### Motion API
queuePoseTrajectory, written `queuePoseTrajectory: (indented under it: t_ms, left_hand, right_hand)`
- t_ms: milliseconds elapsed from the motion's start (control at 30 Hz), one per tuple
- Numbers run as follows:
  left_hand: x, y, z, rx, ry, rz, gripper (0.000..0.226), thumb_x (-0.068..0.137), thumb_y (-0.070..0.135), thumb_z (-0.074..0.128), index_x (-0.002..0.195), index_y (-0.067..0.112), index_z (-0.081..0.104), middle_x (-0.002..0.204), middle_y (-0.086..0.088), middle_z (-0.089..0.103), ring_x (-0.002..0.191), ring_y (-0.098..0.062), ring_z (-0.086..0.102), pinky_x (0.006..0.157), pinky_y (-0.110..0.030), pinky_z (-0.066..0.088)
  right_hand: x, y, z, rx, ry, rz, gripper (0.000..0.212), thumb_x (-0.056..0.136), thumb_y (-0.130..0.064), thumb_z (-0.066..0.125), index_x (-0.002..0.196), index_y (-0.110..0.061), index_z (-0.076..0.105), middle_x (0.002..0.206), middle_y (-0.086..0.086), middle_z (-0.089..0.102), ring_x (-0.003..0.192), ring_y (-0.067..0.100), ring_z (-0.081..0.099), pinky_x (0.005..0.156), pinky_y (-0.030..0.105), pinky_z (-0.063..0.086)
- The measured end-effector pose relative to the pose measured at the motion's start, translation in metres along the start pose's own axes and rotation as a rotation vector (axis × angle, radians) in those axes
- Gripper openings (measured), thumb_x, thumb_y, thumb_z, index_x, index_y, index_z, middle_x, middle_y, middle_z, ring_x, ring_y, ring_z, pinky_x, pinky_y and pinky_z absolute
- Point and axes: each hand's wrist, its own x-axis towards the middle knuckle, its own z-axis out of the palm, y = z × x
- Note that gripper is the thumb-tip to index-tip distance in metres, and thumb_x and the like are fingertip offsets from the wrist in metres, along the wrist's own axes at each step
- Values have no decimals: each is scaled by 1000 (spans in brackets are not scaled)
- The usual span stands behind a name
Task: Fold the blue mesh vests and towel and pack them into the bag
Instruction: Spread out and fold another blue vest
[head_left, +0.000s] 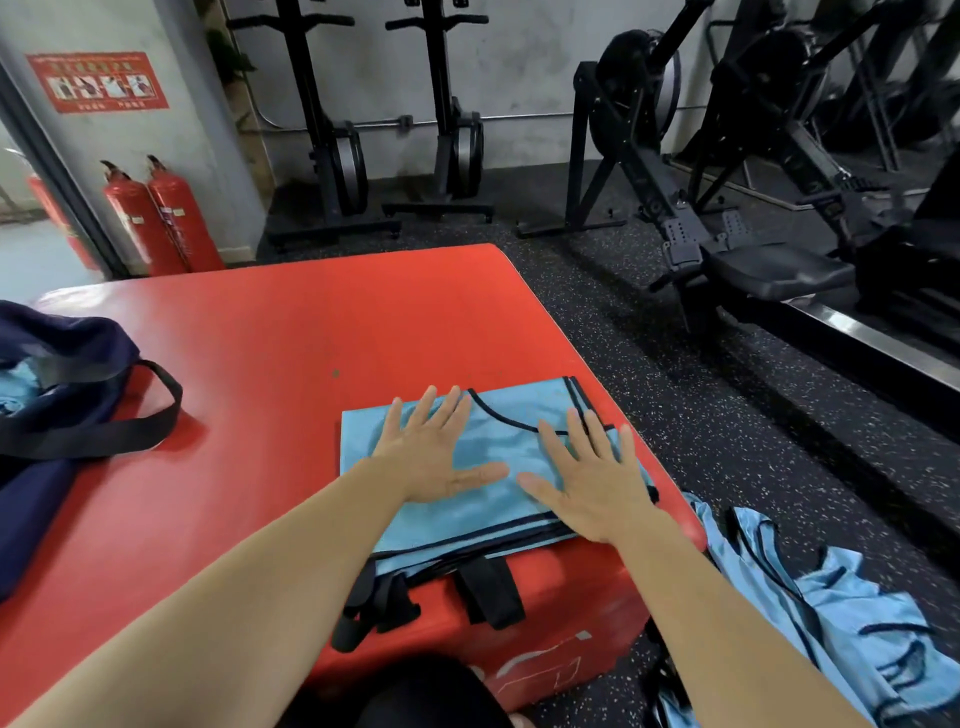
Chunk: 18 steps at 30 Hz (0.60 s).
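Both hands — left hand (434, 457), right hand (587, 480) — lie flat, fingers spread, gripping nothing, pressing the folded light-blue mesh vest (485, 512) on the red padded box (270, 332).

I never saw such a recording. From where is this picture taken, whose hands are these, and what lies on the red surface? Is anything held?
There is no machine: a person wears the camera on the head, looking forward and down. Their own left hand and right hand press flat on a folded light-blue mesh vest with dark trim, on a red padded box. Neither holds anything. A navy fabric bag lies at the left; crumpled light-blue vests lie on the floor at the right.
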Motion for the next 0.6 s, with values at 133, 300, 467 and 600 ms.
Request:
queuePoseTrajectory:
  t_ms: [133, 300, 467, 600]
  left_hand:
    - [17, 1, 10, 27, -9, -51, 111, 59, 100, 6, 149, 43, -21, 160, 14, -23, 148, -22, -23, 112, -69, -9]
    - [19, 0, 15, 40, -18, -56, 109, 58, 100, 4, 148, 45, -22, 160, 15, -23, 148, -22, -23, 110, -71, -9]
    - [4, -22, 7, 36, -2, -38, 99, 63, 90, -11, 149, 42, -23, 161, 11, -23, 148, -23, -24, 112, -68, -11]
    - [-22, -48, 7, 81, 10, -41, 98, 65, 88, -14, 150, 40, -21, 162, 9, -19, 149, -21, -21, 114, -64, -9]
  right_hand:
    - [-2, 6, 11, 29, 13, 20, 118, 49, -89, -28, 153, -37, -10, 162, 2, -19, 147, 22, -25, 115, 57, -12]
    - [-2, 5, 15, 36, 18, 20, 118, 51, -90, -28, 154, -37, -8, 163, 2, -16, 147, 23, -23, 115, 57, -11]
    - [-9, 6, -5, 233, -1, 80, 78, 90, -72, 8, 156, -32, -1, 164, 2, -10, 150, 20, -14, 118, 52, -6]
    - [-16, 14, -18, 295, 314, 494, 63, 89, -43, 59, 142, -16, 37, 144, 11, 42, 132, 30, 35, 103, 45, 32]
